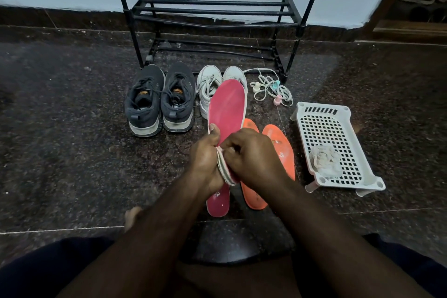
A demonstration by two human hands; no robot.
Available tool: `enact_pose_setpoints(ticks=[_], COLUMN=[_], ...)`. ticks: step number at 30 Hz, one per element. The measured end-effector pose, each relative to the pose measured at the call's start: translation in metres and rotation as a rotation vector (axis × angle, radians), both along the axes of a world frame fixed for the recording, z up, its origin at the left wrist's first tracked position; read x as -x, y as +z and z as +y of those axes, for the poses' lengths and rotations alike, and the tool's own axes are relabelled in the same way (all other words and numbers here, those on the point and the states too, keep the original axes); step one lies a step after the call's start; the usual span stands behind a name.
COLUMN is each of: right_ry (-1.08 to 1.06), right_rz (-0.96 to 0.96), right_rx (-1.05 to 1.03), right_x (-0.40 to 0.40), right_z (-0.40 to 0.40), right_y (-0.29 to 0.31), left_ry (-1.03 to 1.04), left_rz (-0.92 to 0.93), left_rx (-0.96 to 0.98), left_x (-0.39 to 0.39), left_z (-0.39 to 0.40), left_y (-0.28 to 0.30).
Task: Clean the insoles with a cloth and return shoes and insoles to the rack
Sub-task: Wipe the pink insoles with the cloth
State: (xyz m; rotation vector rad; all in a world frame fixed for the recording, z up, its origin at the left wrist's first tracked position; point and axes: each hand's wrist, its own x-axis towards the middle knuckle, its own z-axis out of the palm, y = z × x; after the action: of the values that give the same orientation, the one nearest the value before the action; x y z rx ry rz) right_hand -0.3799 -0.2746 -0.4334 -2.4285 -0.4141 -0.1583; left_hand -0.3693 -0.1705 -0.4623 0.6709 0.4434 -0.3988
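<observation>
A person's left hand (205, 155) grips the heel of a pink insole (227, 106), thumb curled on top, its toe pointing to 12 o'clock. The right hand (251, 152) pinches a pale cloth (223, 164) against the insole's edge. Two orange insoles (278, 147) lie just beside at 3 o'clock; dark sneakers (159, 101) sit at 10 o'clock before the black rack (212, 9).

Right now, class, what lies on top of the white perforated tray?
A crumpled whitish cloth rests on the white perforated tray, near its front end. What lies beneath the cloth is covered.
</observation>
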Motion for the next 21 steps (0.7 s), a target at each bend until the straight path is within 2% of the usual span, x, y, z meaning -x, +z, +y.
enact_pose_setpoints(ticks=[4,6,8,12,15,18,21], right_ry=[-0.118,-0.059,0.017,-0.089,-0.086,0.035,-0.044], right_rz=[-0.047,0.038,0.084,-0.037,0.069,0.114,0.038], right_rx=[-0.062,-0.121,-0.094,-0.094,-0.190,-0.120,-0.096], right_x=[-0.004,-0.009,-0.006,-0.006,-0.010,-0.004,-0.005], right_z=[0.004,-0.002,-0.005,0.000,-0.005,-0.005,-0.002], right_y=[-0.008,-0.005,-0.003,-0.012,-0.007,-0.004,-0.011], left_ry=[-0.006,0.016,0.053,0.028,0.010,0.048,0.024], left_rz=[-0.015,-0.041,-0.036,-0.002,-0.019,-0.010,-0.008], left_rx=[-0.036,-0.056,-0.060,-0.089,-0.105,-0.094,-0.090], left_x=[0.003,0.001,-0.001,0.003,0.003,0.000,0.002], left_z=[0.000,0.001,0.001,-0.002,-0.001,0.001,0.000], left_y=[-0.002,-0.002,-0.003,-0.007,-0.007,-0.005,-0.006])
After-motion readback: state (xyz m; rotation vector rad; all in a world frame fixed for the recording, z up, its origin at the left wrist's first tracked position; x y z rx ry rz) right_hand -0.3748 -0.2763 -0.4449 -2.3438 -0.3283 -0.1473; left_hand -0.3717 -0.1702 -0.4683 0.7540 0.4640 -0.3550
